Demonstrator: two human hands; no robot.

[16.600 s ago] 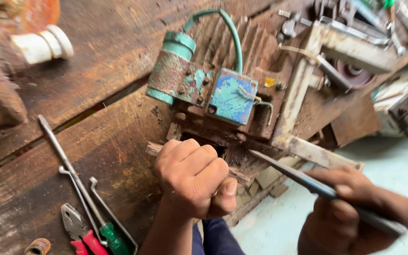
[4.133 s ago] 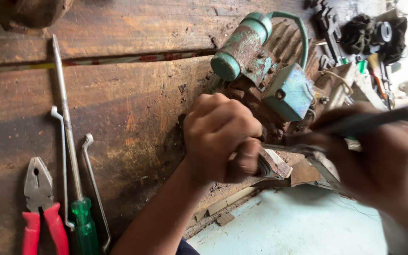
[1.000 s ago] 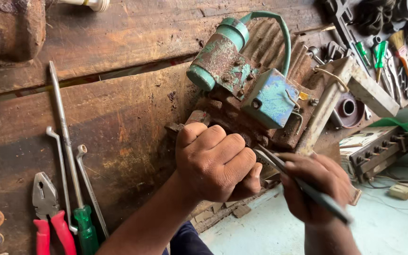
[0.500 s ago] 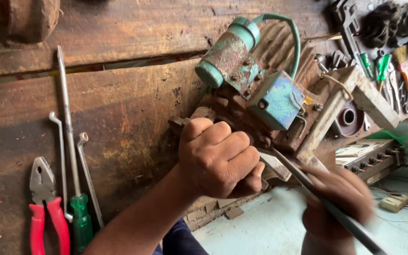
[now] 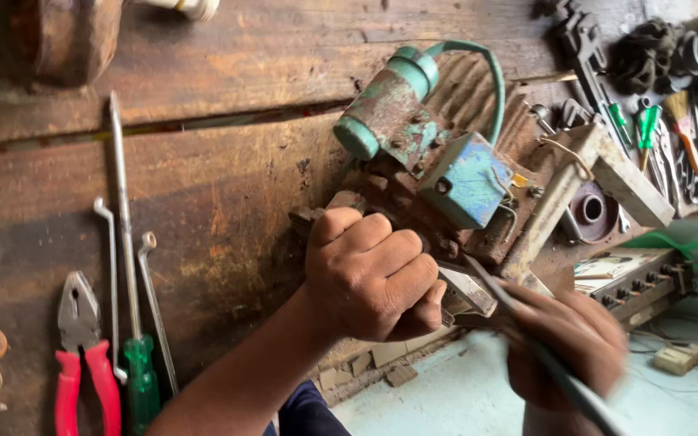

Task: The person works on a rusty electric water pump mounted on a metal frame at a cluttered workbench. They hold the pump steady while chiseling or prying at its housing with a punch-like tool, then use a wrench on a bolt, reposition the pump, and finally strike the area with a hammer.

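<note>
Left hand (image 5: 373,278) fisted on motor (image 5: 438,178) edge | right hand (image 5: 571,343) grips slim rod (image 5: 527,339), blurred

Left hand (image 5: 369,274) fisted at the near edge of a rusty electric motor (image 5: 438,178), which has a green cylinder and a blue box on top. It grips a flat metal piece (image 5: 468,291) that sticks out toward the right hand (image 5: 571,343). Right hand blurred, clasping a long thin dark tool (image 5: 527,339) angled up to the motor. Worn wooden bench (image 5: 203,161). On it at left: red-handled pliers (image 5: 78,347), green-handled screwdriver (image 5: 127,266), two thin bent rods. Assorted tools at upper right.
</note>
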